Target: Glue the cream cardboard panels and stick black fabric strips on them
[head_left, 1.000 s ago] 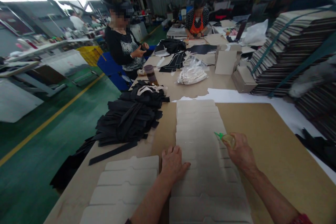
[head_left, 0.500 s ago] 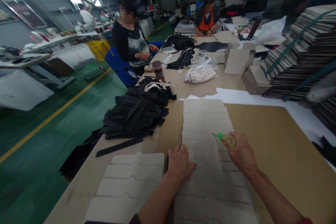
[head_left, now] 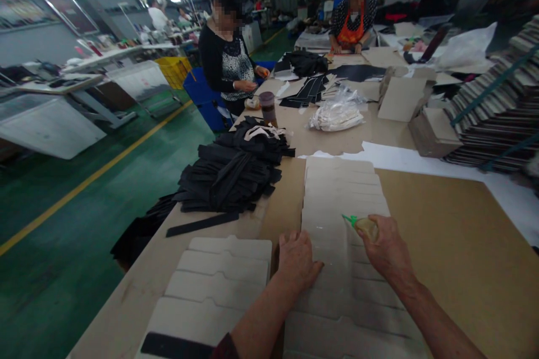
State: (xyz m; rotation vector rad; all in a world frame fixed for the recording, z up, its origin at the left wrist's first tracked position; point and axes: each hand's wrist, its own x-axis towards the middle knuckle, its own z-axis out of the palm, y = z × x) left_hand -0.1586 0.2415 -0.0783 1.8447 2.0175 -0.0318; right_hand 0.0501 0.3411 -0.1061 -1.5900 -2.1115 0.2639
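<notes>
My right hand [head_left: 389,249] is wrapped round a squeeze bottle [head_left: 367,229] of yellowish liquid. Its green nozzle points left, low over a row of overlapping beige boards [head_left: 341,190]. A faint shiny patch shows on the boards below the nozzle. My left hand [head_left: 298,258] lies with fingers spread on the left edge of that row. Left of it is a second stack of overlapping beige boards [head_left: 223,269], with a black strip [head_left: 177,346] across its near end. Another black strip [head_left: 202,224] lies behind this stack, beside a heap of black strips [head_left: 227,179].
A brown sheet [head_left: 455,224] covers the table at right. Farther back stand a lidded drink bottle [head_left: 267,108], a plastic bag of white pieces [head_left: 337,115] and a tall tied stack [head_left: 501,101]. Two people [head_left: 229,61] [head_left: 351,22] work at the table's far part.
The view has swung slightly left, so the table appears farther right. The nozzle has shifted a little leftward over the boards. The black strip at the near end now shows more.
</notes>
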